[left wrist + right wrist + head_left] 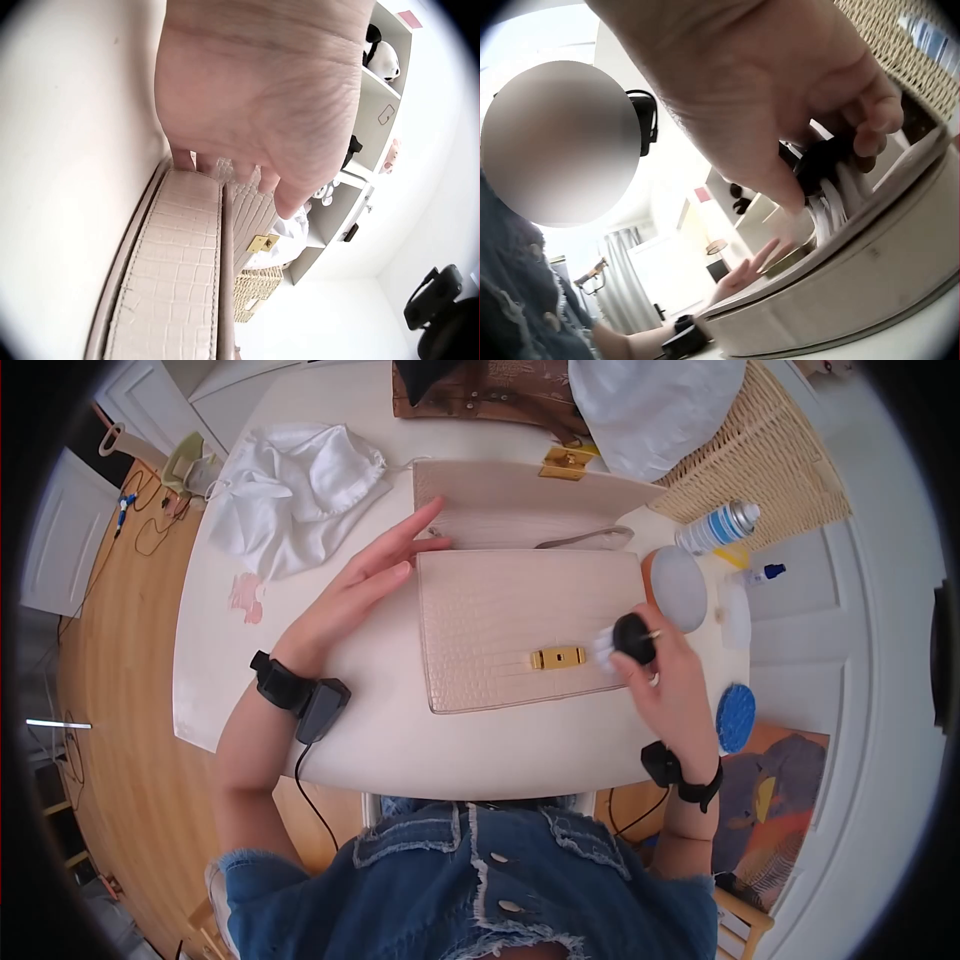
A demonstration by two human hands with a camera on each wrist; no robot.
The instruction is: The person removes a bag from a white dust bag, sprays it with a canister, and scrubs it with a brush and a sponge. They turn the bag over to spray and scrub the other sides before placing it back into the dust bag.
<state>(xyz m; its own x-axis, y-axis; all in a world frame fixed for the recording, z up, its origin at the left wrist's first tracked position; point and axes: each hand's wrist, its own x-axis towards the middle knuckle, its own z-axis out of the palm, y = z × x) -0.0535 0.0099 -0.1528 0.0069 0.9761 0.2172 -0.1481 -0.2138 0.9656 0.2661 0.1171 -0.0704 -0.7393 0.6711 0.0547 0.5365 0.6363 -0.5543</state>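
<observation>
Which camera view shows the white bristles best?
The right wrist view: it shows the bristles large, as separate strands, below the right hand. The head view shows them small and blurred beside the black handle; the left wrist view lacks them.

Looks like somebody's home to me: wood plank floor (140, 690), white panelled cabinet doors (65, 535), a long curtain (626, 277) hanging in the room, plus shelves (375, 112) with a plush panda (385, 61) sitting on one. Pretty cozy, lived-in room tbh.
</observation>
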